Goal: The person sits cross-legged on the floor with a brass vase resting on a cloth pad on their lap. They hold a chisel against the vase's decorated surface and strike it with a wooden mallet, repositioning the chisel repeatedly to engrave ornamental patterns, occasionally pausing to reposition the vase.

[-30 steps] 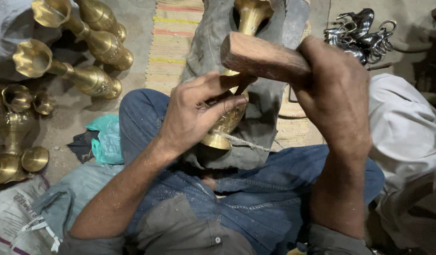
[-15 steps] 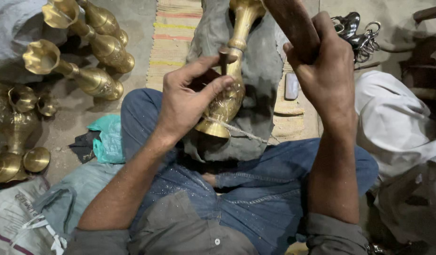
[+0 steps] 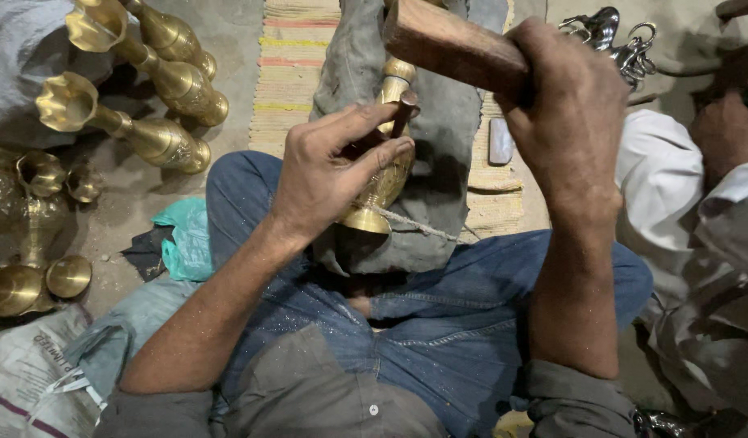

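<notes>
Nearest the camera, the person's denim-clad lap [image 3: 439,341] fills the lower frame, both forearms reaching forward over it. The left hand [image 3: 329,174] sits at centre, fingers curled narrowly around a small dark punch [image 3: 403,112], thumb and forefinger pinching it so that its tip rests against the brass vase [image 3: 383,174]. Half a second ago this hand lay more loosely along the vase's belly with the tool barely visible; now it has closed in and the punch stands tilted above the vase's body. The vase lies lengthwise on a grey cloth pad [image 3: 439,154] over the knees, foot toward the person, neck pointing away, a thin cord [image 3: 414,225] trailing off its base.

The right hand [image 3: 564,122] is clenched tightly around a wooden mallet [image 3: 451,45]. In the earlier frame the mallet was raised almost out of view at the top; now its block has swung down and left, hovering just above the punch head, not visibly touching it.

To the right, another person's white sleeve [image 3: 662,182] sits near the knee. Further left on the floor lie several finished brass vases [image 3: 139,134] and a green plastic bag [image 3: 183,243]. Beyond the cloth pad stretches a striped woven mat [image 3: 293,61], and at the far right a cluster of metal tools [image 3: 613,36].
</notes>
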